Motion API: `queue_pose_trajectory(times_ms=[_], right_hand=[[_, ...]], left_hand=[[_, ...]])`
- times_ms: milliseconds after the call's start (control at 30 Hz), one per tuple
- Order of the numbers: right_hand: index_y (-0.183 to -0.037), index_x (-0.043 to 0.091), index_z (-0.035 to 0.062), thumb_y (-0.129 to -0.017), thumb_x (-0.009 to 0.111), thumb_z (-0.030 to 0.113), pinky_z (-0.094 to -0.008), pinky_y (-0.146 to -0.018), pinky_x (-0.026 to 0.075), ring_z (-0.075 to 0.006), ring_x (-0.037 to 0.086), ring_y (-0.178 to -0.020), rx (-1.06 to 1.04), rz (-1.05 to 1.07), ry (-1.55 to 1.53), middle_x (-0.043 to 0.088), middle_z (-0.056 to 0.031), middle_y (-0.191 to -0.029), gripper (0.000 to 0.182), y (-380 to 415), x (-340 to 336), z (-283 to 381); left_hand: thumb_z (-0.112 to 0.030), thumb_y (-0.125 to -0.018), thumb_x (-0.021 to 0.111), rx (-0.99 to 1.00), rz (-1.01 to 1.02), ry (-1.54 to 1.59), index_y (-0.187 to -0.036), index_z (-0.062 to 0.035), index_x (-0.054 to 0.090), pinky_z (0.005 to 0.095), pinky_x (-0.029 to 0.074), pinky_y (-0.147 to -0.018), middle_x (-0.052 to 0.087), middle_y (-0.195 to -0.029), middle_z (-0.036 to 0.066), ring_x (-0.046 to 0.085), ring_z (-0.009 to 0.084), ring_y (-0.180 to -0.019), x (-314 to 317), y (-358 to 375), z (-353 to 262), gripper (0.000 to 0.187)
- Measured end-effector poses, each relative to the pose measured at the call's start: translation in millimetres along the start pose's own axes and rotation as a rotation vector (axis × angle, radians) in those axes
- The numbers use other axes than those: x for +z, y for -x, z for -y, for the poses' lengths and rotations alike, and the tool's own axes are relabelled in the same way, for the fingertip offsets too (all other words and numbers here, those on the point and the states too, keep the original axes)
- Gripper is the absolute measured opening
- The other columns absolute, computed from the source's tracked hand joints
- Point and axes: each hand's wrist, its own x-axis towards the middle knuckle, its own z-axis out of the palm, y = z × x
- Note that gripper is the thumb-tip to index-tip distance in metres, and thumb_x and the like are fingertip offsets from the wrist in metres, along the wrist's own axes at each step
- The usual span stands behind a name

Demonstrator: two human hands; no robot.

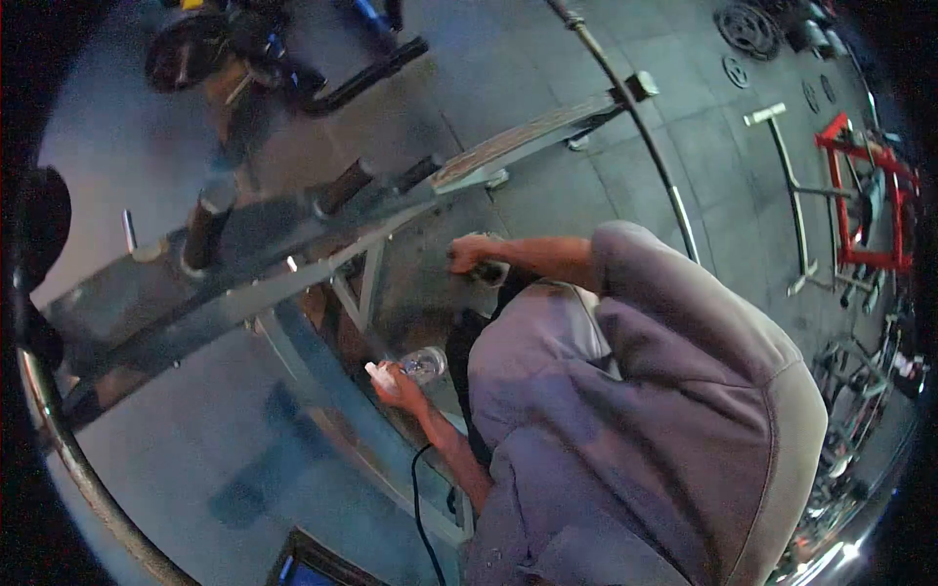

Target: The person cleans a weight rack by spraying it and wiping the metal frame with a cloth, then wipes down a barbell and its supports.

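My left hand (399, 387) is wrapped round the neck of a clear spray bottle (424, 364) with a white trigger head (379, 374). The bottle is tilted, its round base towards me, beside the slanted braces of a metal gym frame (363, 283). My right hand (473, 254) is closed, low beyond my knee, with a greyish shape partly showing under and behind it. I cannot tell what that hand grips.
The frame's long beam with dark upright pegs (207, 230) runs across my front. A barbell bar (640, 117) crosses at upper right, another bar (73, 469) curves at lower left. A black cable (417, 508) hangs near my left forearm. Weight plates (748, 31) and a red rack (870, 195) stand farther off.
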Motion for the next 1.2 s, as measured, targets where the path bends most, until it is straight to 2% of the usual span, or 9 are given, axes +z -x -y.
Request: queue_pose_trajectory(times_ms=[167, 233, 367, 400, 633, 700, 967, 1067, 1200], right_hand=[[-0.09, 0.066, 0.0003, -0.067, 0.059, 0.034, -0.0402, -0.071, 0.048, -0.0311, 0.063, -0.079, 0.689, -0.498, -0.581, 0.067, -0.0177, -0.086, 0.042, 214.0, -23.8, -74.1], [-0.095, 0.065, 0.0002, -0.065, 0.061, 0.035, -0.0383, -0.076, 0.048, -0.0296, 0.063, -0.083, 0.793, -0.624, -0.675, 0.067, -0.0182, -0.088, 0.046, 269.8, 15.8, -123.5], [-0.106, 0.062, 0.0022, -0.064, 0.062, 0.03, -0.0379, -0.08, 0.048, -0.0309, 0.064, -0.09, 0.845, -0.929, -0.929, 0.066, -0.0194, -0.093, 0.051, 372.6, 72.3, -100.4], [-0.109, 0.061, 0.0028, -0.064, 0.062, 0.029, -0.038, -0.08, 0.048, -0.0316, 0.064, -0.092, 0.873, -0.988, -0.954, 0.066, -0.02, -0.095, 0.053, 391.3, 85.2, -88.0], [-0.117, 0.051, -0.0045, -0.064, 0.066, 0.028, -0.043, -0.087, 0.045, -0.0408, 0.056, -0.099, 0.839, -1.404, -0.439, 0.059, -0.0252, -0.104, 0.064, 449.8, 168.1, -29.6], [-0.114, 0.052, -0.0033, -0.064, 0.066, 0.027, -0.0423, -0.086, 0.045, -0.0399, 0.056, -0.098, 0.802, -1.437, -0.342, 0.058, -0.0244, -0.105, 0.06, 466.7, 164.7, -33.9], [-0.086, 0.051, -0.0011, -0.066, 0.059, 0.011, -0.0421, -0.068, 0.043, -0.0363, 0.052, -0.075, 0.619, -1.709, -0.218, 0.05, -0.0173, -0.081, 0.025, 527.8, 98.7, -58.9], [-0.086, 0.052, -0.0008, -0.067, 0.059, 0.014, -0.0435, -0.067, 0.042, -0.0377, 0.051, -0.076, 0.758, -1.749, -0.214, 0.05, -0.0176, -0.081, 0.025, 565.8, 88.9, -83.2], [-0.098, 0.055, -0.0015, -0.066, 0.06, 0.016, -0.0429, -0.079, 0.045, -0.0379, 0.055, -0.084, 0.952, -1.943, -0.036, 0.056, -0.0192, -0.089, 0.037, 637.6, 88.0, -126.2]], left_hand=[[-0.013, -0.078, 0.062, -0.147, 0.029, 0.126, -0.101, 0.0039, 0.055, 0.0329, 0.049, -0.063, 0.06, -0.086, 0.011, 0.058, 0.0203, -0.07, 44.1, 4.2, 29.1, 0.029], [-0.011, -0.076, 0.065, -0.299, -0.101, 0.127, -0.104, 0.0032, 0.055, 0.0321, 0.05, -0.065, 0.06, -0.086, 0.011, 0.059, 0.0211, -0.072, 63.4, 17.6, 20.7, 0.032], [-0.012, -0.077, 0.066, -0.245, 0.109, 0.224, -0.107, 0.0032, 0.054, 0.0327, 0.05, -0.068, 0.06, -0.093, 0.011, 0.059, 0.0217, -0.078, 76.9, 34.4, 33.9, 0.036], [-0.013, -0.078, 0.066, -0.283, -0.017, 0.27, -0.111, 0.0031, 0.052, 0.0327, 0.049, -0.07, 0.059, -0.095, 0.012, 0.059, 0.0216, -0.08, 87.7, 49.7, 34.1, 0.039], [-0.015, -0.079, 0.062, -0.267, 0.189, 0.179, -0.118, 0.0033, 0.046, 0.0374, 0.051, -0.074, 0.055, -0.102, 0.013, 0.057, 0.024, -0.086, 76.2, 105.7, 67.9, 0.046], [-0.009, -0.077, 0.056, -0.189, 0.177, 0.274, -0.108, 0.0038, 0.052, 0.0366, 0.051, -0.071, 0.057, -0.093, 0.01, 0.057, 0.0231, -0.079, 68.1, 128.3, 67.7, 0.034], [-0.02, -0.072, 0.062, 0.112, 0.089, -0.251, -0.097, 0.0043, 0.059, 0.0474, 0.046, -0.075, 0.061, -0.091, 0.021, 0.061, 0.0372, -0.084, 31.9, 178.1, 154.8, 0.034], [-0.019, -0.072, 0.063, 0.048, 0.151, -0.187, -0.099, 0.0051, 0.058, 0.0459, 0.047, -0.076, 0.061, -0.092, 0.021, 0.061, 0.036, -0.086, 32.3, 198.6, 181.3, 0.036], [-0.013, -0.074, 0.063, -0.054, 0.285, -0.139, -0.101, 0.0067, 0.057, 0.0398, 0.05, -0.068, 0.062, -0.089, 0.02, 0.063, 0.0292, -0.081, 52.6, 229.1, 123.6, 0.035]])
